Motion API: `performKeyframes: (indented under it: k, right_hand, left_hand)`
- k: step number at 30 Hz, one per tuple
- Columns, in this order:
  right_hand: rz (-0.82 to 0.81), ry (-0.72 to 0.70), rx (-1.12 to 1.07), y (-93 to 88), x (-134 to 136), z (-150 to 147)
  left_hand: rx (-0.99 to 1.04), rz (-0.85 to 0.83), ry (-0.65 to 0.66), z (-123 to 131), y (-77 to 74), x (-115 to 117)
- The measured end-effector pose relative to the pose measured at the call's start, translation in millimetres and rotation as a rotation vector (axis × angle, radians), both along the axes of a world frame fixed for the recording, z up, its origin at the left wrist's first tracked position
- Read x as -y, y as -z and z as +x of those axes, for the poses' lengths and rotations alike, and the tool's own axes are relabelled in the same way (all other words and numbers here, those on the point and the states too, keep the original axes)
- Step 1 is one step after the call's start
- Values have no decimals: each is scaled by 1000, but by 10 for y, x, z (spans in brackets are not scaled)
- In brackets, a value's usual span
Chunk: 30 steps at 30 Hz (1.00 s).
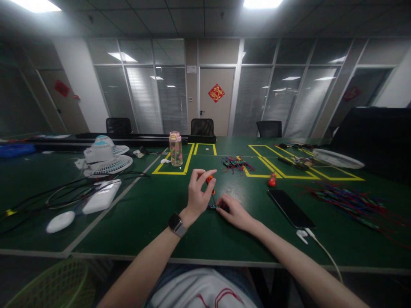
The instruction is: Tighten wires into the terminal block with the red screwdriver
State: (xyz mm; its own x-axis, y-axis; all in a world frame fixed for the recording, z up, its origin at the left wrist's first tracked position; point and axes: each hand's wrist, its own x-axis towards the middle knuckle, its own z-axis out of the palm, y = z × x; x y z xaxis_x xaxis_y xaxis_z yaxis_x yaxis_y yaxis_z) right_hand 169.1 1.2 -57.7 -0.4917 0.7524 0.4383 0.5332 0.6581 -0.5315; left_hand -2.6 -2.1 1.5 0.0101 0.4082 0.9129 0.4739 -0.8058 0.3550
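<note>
My left hand (199,193), with a watch on the wrist, is raised over the green table, its thumb and forefinger apart beside a small orange-and-black tool (209,179) that stands nearly upright. The tool's thin lower end comes down by a small circuit piece with wires (212,207) on the table. My right hand (233,210) rests on the table, its fingertips pinched on the right end of that circuit piece. A tangled pile of wired pieces (236,164) lies beyond my hands.
Right of my hands are a red object (272,180), a black phone (290,208), white earphones (302,236) and a larger wire pile (356,201). A bottle (176,149) stands behind. White fans (107,158), cables and a white power bank (102,196) lie left.
</note>
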Motion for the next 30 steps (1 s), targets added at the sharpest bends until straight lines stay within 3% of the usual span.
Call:
performKeyframes:
  k: [7,15,22,30]
  right_hand:
    - [3,-9,-11,34,-26,8]
    - [2,3,-7,10,-8,-4]
    - [-10,-6,-14,11,-7,2]
    - [-6,-5,-12,28,-15,10]
  left_hand:
    - [-3,-46,83,-12,7,-1]
    - [7,-11,-11,7,-1,-8]
    - [-13,-46,73,-8,-6,12]
    - [4,11,-20,3,-7,0]
